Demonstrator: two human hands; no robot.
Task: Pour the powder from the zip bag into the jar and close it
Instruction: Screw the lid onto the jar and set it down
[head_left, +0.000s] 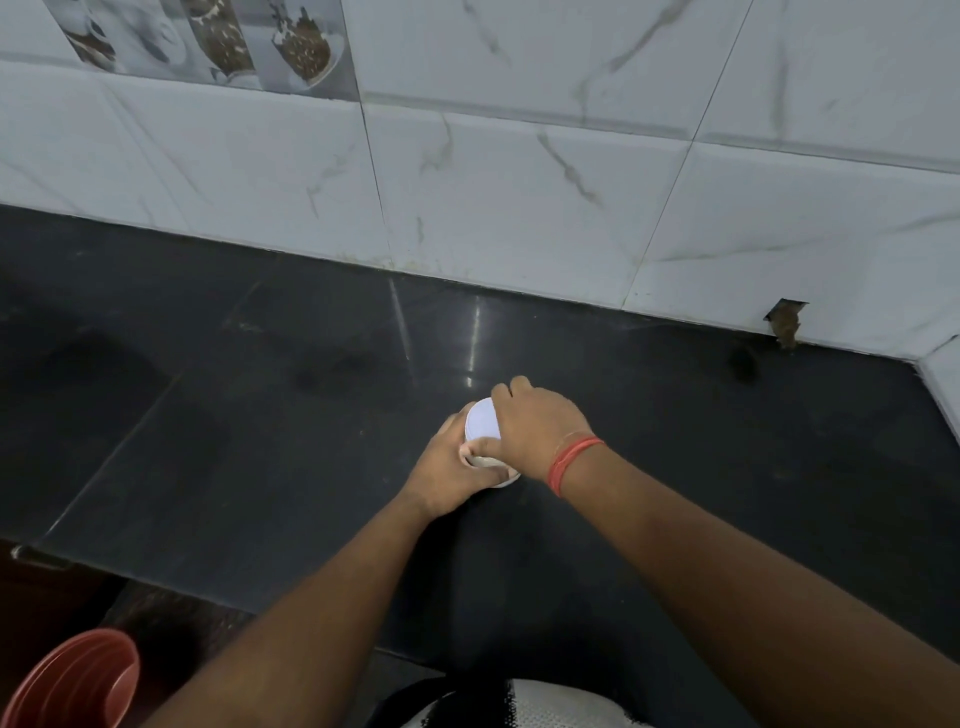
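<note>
— On the black counter, near its middle, how many jars do you count?

— One jar; it stands upright, well apart from the wall, and most of it is hidden by the hands; only a pale strip of its lower side shows. One white lid sits on top of it; whether it is fully seated I cannot tell.

— And the hands?

— Two; the left hand is wrapped round the side of the jar, fingers curled against it; the right hand comes over from the right, its fingers and thumb curled on the rim of the lid, clamped there.

— Anything on the wrists?

— One red thread band, wound in a few strands, on the right wrist.

— Any labels or writing?

— None that I can read; the lid is plain white; the jar's side is too covered to tell.

— What else is around?

— One reddish ribbed bucket at the lower left, below the counter edge; white marbled wall tiles behind the counter; one picture tile at the upper left showing food in grey tones; one small broken hole in the tile at the right, just above the counter.
</note>
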